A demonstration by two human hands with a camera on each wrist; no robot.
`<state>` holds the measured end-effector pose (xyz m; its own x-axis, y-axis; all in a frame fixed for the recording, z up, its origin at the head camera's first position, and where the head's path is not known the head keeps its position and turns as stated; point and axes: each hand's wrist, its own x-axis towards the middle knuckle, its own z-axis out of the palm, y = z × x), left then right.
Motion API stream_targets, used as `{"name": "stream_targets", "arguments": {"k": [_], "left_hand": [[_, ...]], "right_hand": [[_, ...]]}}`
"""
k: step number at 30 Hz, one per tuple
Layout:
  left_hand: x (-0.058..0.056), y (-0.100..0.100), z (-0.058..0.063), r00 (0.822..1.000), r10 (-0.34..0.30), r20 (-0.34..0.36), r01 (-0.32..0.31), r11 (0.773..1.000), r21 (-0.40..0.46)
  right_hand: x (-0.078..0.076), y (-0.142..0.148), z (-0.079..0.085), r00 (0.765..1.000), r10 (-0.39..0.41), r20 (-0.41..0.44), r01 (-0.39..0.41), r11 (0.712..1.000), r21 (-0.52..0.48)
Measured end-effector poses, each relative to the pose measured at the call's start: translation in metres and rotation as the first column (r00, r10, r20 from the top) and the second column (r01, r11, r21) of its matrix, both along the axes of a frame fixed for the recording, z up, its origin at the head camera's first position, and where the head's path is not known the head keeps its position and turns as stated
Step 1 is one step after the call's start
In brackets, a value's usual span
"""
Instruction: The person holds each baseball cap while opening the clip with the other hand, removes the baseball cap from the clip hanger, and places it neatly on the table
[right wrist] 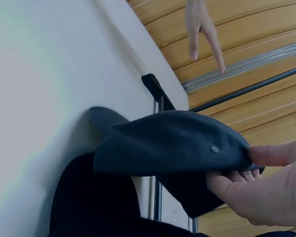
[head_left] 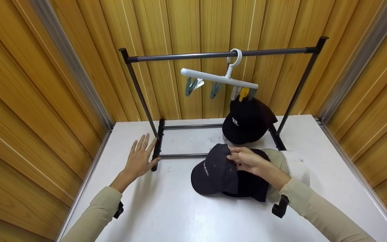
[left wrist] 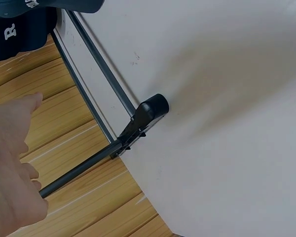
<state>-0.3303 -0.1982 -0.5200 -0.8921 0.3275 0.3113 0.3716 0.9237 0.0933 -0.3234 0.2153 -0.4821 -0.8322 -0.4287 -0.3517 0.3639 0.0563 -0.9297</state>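
Between thumb and fingers, my right hand pinches the edge of a dark navy cap with small lettering on its front. The right wrist view shows the thumb on the outside of this cap and the fingers under it. A black cap lies behind and below, partly covered. My left hand is raised beside the left post of a black rack, fingers straight and holding nothing. A white clip hanger hangs from the rack's top bar. Below its right-end clips is a black cap with a white logo.
A beige cap and a white cap sit in the row on the right, partly behind my right arm. Rack feet stand on the white table. Wood-patterned walls enclose the back and sides.
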Motion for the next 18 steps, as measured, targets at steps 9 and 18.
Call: {"name": "stream_targets", "arguments": {"k": [9,18], "left_hand": [[0.0,0.0,-0.006,1.0,-0.018,0.023,0.017,0.999,0.042],[-0.008,0.008,-0.003,0.998,-0.014,0.067,0.011,0.998,0.057]], "right_hand": [[-0.001,0.018,-0.004,0.996,-0.021,-0.09,0.041,0.974,0.223],[0.002,0.04,0.001,0.961,0.084,-0.264,0.057,0.871,0.487]]}}
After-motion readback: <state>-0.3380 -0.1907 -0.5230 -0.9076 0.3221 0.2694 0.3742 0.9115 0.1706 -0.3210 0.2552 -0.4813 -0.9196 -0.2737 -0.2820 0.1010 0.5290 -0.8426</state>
